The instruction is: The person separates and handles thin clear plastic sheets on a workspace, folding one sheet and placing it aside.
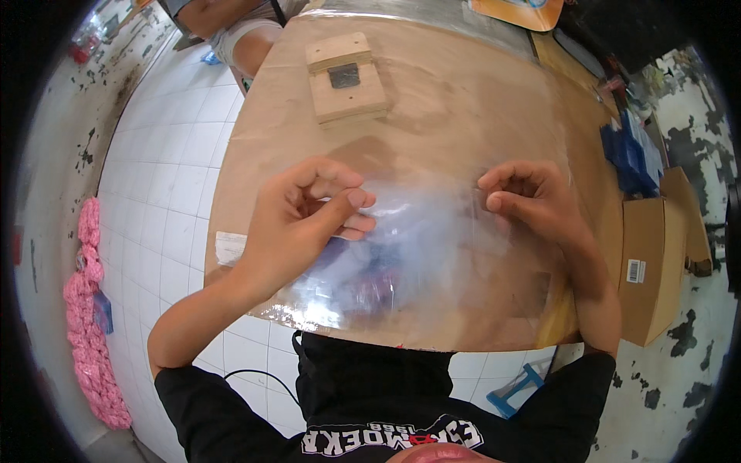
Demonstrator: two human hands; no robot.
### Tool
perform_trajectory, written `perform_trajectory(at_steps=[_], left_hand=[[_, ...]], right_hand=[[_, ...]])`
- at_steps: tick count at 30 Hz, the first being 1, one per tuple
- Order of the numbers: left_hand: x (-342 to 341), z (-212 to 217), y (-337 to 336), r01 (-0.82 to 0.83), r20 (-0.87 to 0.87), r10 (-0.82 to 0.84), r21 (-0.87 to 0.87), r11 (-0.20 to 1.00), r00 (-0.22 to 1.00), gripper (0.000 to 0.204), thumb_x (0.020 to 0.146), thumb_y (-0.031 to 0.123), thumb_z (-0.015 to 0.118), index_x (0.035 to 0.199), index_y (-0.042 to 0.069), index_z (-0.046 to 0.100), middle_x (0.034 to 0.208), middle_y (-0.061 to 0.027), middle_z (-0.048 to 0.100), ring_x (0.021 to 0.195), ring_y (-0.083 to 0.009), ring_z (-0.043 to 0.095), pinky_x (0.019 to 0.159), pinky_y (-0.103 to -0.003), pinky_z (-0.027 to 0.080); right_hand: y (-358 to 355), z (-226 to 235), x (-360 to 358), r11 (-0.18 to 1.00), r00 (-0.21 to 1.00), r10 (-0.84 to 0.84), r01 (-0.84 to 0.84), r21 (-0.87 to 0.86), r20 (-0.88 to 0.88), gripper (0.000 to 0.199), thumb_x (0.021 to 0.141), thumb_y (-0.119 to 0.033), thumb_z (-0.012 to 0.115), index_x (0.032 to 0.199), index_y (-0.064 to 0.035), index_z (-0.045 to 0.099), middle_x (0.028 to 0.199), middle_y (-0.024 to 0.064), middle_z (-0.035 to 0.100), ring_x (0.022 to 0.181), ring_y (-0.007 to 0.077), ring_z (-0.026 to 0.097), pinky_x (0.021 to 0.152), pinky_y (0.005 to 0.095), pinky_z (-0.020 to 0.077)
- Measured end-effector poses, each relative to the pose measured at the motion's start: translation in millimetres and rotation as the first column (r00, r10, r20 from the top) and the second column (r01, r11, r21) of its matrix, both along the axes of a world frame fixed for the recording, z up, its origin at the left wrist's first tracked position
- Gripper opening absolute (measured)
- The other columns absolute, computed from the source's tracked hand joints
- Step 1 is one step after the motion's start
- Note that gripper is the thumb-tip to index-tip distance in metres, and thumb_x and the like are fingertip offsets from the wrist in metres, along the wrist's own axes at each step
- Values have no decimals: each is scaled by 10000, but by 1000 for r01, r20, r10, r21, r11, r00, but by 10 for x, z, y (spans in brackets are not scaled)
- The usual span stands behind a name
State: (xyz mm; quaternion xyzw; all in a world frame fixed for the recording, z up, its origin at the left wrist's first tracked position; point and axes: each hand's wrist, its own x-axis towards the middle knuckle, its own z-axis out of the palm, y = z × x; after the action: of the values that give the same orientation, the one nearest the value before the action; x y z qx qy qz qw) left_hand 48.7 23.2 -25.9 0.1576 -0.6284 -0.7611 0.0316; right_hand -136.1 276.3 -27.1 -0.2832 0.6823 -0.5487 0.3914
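I am in the middle of handling a clear plastic bag (417, 255) that lies flat across the brown paper-covered table (478, 100), right in front of my body. My left hand (305, 216) has its thumb pressed against the side of my curled fingers, pinching the bag's upper left part between them. My right hand (532, 197) is pinching too, thumb tip against forefinger, at the bag's upper right edge, with the other fingers curled under. So both hands grip the same top edge, well apart from each other, and I judge the step to be working that edge, either parting its 2 layers or pulling it taut; the glare on the plastic keeps me from telling which. Something dark with red and blue shows blurred through the film near my left wrist, and I cannot say whether it is inside the bag or under it. The next move, as I read it, calls for a light, even grip on both sides, since thin film slips and creases easily. Farther up the table sits a wooden block (346, 77) with a dark inset, well clear of my hands. At my right stands a cardboard box (656, 262), with blue objects (633, 154) beyond it.
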Motion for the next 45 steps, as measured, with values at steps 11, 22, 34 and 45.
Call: perform_trajectory(at_steps=[11, 22, 34, 45], left_hand=[[250, 90, 10, 43, -137, -50, -52, 998, 989, 76, 917, -40, 571, 982, -2, 571, 905, -116, 686, 806, -197, 701, 683, -294, 579], [550, 370, -88, 260, -355, -302, -160, 952, 885, 165, 828, -188, 547, 897, -43, 583, 818, -149, 681, 795, -203, 706, 714, -300, 582], [896, 449, -74, 294, -376, -279, -19, 956, 884, 145, 852, -142, 584, 946, -32, 577, 861, -138, 683, 811, -181, 694, 729, -304, 567], [268, 312, -223, -75, -120, 72, -19, 997, 990, 58, 942, 79, 555, 971, 39, 526, 828, -117, 681, 734, -172, 671, 667, -301, 526]], right_hand=[[117, 286, -117, 926, 790, 372, -349, 141, -487, 168, 833, -29, 710, 992, 10, 670, 794, 25, 670, 661, 75, 588, 578, 224, 466], [-58, 680, -56, 908, 683, 347, -417, 48, -642, 58, 808, 0, 623, 809, 32, 575, 832, 126, 673, 778, 185, 656, 717, 277, 505], [-363, 537, 153, 932, 956, 291, -276, 236, -34, 149, 854, -157, 609, 911, -19, 611, 995, 164, 682, 796, 172, 671, 743, 300, 521], [-464, 570, 181, 967, 961, 253, -251, 36, -116, 289, 929, -275, 631, 1024, -2, 633, 860, 61, 672, 765, 122, 648, 699, 240, 506]])
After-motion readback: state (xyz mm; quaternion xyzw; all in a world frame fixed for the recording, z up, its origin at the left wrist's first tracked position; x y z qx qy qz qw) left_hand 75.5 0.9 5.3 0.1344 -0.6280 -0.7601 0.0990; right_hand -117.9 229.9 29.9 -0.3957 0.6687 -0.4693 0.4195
